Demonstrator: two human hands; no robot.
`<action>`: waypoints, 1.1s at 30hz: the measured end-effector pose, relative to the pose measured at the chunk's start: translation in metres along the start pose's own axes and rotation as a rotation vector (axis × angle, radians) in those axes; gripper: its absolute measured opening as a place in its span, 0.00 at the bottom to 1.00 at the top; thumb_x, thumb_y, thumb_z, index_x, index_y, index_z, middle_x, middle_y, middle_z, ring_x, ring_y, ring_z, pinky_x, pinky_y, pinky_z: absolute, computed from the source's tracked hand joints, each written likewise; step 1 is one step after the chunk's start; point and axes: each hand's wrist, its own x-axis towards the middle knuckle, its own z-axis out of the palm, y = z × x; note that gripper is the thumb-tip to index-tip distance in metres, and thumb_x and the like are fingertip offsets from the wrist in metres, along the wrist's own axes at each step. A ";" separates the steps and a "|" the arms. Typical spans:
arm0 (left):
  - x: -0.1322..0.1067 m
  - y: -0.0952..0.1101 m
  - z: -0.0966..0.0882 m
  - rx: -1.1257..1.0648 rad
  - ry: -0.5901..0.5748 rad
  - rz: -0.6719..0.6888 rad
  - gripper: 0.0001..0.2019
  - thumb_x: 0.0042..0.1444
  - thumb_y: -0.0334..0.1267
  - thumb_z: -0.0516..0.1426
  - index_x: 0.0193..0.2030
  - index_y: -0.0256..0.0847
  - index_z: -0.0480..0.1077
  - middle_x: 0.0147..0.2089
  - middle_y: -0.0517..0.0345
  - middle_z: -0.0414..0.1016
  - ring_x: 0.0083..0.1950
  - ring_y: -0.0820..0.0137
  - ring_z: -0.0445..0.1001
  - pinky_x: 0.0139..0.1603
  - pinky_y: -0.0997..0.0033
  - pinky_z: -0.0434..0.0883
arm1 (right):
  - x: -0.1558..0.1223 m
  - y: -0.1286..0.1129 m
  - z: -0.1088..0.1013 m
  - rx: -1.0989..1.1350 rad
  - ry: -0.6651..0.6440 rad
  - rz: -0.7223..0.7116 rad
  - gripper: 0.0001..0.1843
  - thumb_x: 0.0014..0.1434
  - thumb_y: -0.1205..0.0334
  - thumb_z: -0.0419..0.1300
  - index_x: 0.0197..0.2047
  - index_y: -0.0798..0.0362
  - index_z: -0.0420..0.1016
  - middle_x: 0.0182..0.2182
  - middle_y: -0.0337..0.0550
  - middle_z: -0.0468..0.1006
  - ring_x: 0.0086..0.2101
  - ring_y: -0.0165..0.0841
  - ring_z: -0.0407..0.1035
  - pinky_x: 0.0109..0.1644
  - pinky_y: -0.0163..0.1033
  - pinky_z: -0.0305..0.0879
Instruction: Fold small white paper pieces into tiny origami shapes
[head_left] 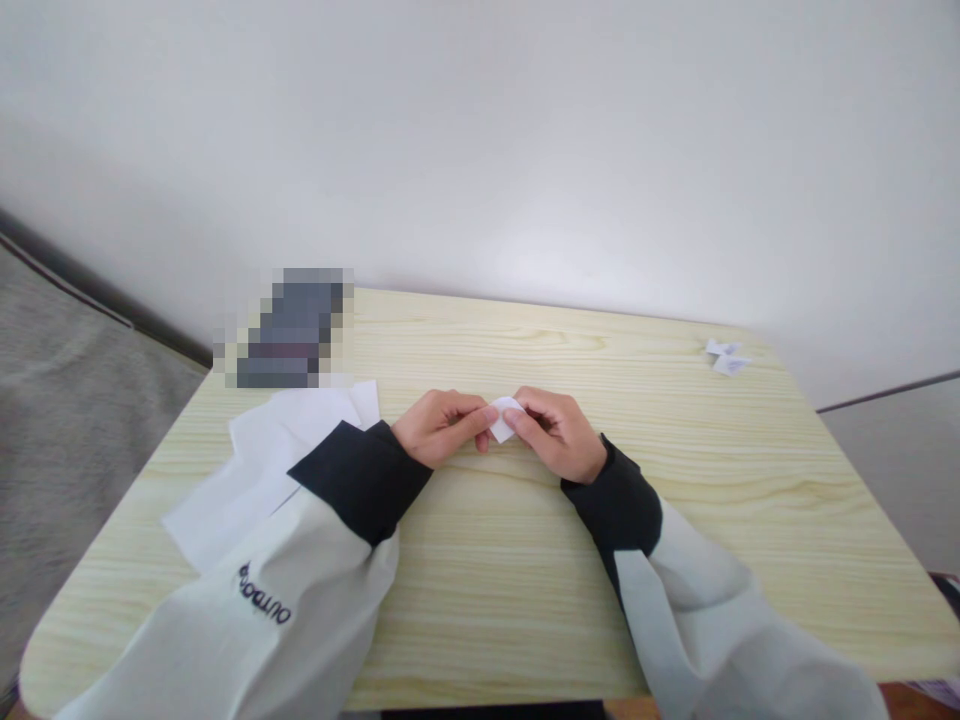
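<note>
A small folded piece of white paper (505, 424) is held over the middle of the table, its outline roughly a diamond. My left hand (447, 428) pinches its left corner, with the thumb on top. On the other side, my right hand (557, 430) grips the right corner, its thumb pressed on the paper's face. The fingers beneath the paper are mostly hidden. Several white paper sheets (262, 440) lie by my left forearm, partly covered by the sleeve.
The pale wood-grain table (480, 600) stands against a white wall (525, 150). A dark, pixelated flat object (292, 325) lies at the back left. Small folded white paper pieces (727, 360) sit near the back right corner. Grey fabric (67, 430) is beyond the left edge.
</note>
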 end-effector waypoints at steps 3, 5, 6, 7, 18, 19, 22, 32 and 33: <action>0.000 0.001 0.000 -0.043 0.020 -0.022 0.21 0.58 0.47 0.49 0.21 0.36 0.69 0.22 0.59 0.71 0.26 0.75 0.68 0.30 0.76 0.63 | 0.000 0.000 -0.001 0.024 -0.006 0.021 0.19 0.64 0.57 0.45 0.24 0.54 0.62 0.20 0.36 0.63 0.22 0.25 0.57 0.28 0.33 0.54; 0.000 0.002 0.000 -0.063 0.034 -0.036 0.21 0.58 0.48 0.49 0.21 0.36 0.69 0.22 0.59 0.72 0.26 0.74 0.68 0.30 0.76 0.64 | 0.001 0.000 -0.001 -0.008 0.020 0.021 0.20 0.65 0.56 0.44 0.22 0.54 0.60 0.19 0.36 0.61 0.22 0.26 0.56 0.28 0.34 0.53; 0.000 0.002 0.000 -0.065 0.037 -0.041 0.21 0.58 0.47 0.49 0.21 0.36 0.69 0.23 0.59 0.72 0.26 0.74 0.68 0.30 0.75 0.64 | 0.001 0.000 -0.001 -0.037 0.036 0.016 0.20 0.64 0.56 0.45 0.22 0.54 0.59 0.19 0.36 0.60 0.22 0.26 0.56 0.28 0.34 0.53; 0.000 0.002 0.000 -0.060 0.039 -0.042 0.21 0.58 0.47 0.49 0.21 0.36 0.69 0.23 0.59 0.72 0.26 0.74 0.68 0.30 0.75 0.64 | 0.001 0.000 0.000 -0.065 0.045 0.008 0.20 0.64 0.56 0.46 0.22 0.53 0.58 0.19 0.35 0.59 0.23 0.26 0.55 0.28 0.33 0.52; 0.000 -0.001 0.004 -0.036 0.104 -0.014 0.16 0.57 0.44 0.50 0.29 0.34 0.70 0.24 0.60 0.68 0.26 0.75 0.64 0.27 0.76 0.61 | 0.001 -0.002 0.002 -0.077 -0.026 -0.029 0.19 0.63 0.60 0.48 0.21 0.53 0.55 0.18 0.33 0.55 0.21 0.24 0.50 0.25 0.33 0.47; 0.000 -0.001 0.004 -0.029 0.109 -0.014 0.16 0.57 0.44 0.50 0.29 0.34 0.70 0.24 0.61 0.67 0.26 0.75 0.63 0.27 0.76 0.60 | 0.001 -0.003 0.002 -0.081 -0.029 -0.031 0.19 0.63 0.60 0.48 0.21 0.53 0.55 0.18 0.33 0.55 0.21 0.24 0.50 0.25 0.33 0.47; 0.001 0.000 0.004 0.004 0.122 -0.020 0.16 0.57 0.44 0.50 0.26 0.34 0.69 0.22 0.62 0.64 0.25 0.76 0.61 0.26 0.77 0.59 | 0.001 -0.003 0.003 -0.100 -0.028 -0.041 0.18 0.63 0.61 0.48 0.21 0.53 0.54 0.19 0.34 0.56 0.22 0.24 0.51 0.26 0.33 0.48; 0.000 0.000 0.004 -0.006 0.175 -0.051 0.18 0.56 0.47 0.49 0.24 0.35 0.68 0.21 0.62 0.64 0.24 0.76 0.61 0.25 0.77 0.59 | 0.002 -0.003 0.004 -0.081 0.033 0.005 0.18 0.64 0.59 0.47 0.23 0.53 0.56 0.19 0.34 0.57 0.22 0.25 0.52 0.28 0.33 0.49; 0.000 -0.001 0.005 -0.034 0.165 -0.061 0.18 0.56 0.47 0.49 0.25 0.35 0.68 0.22 0.61 0.67 0.24 0.76 0.62 0.26 0.77 0.60 | 0.001 -0.003 0.004 -0.070 0.063 0.040 0.18 0.64 0.58 0.46 0.22 0.53 0.56 0.19 0.34 0.58 0.22 0.25 0.53 0.28 0.33 0.49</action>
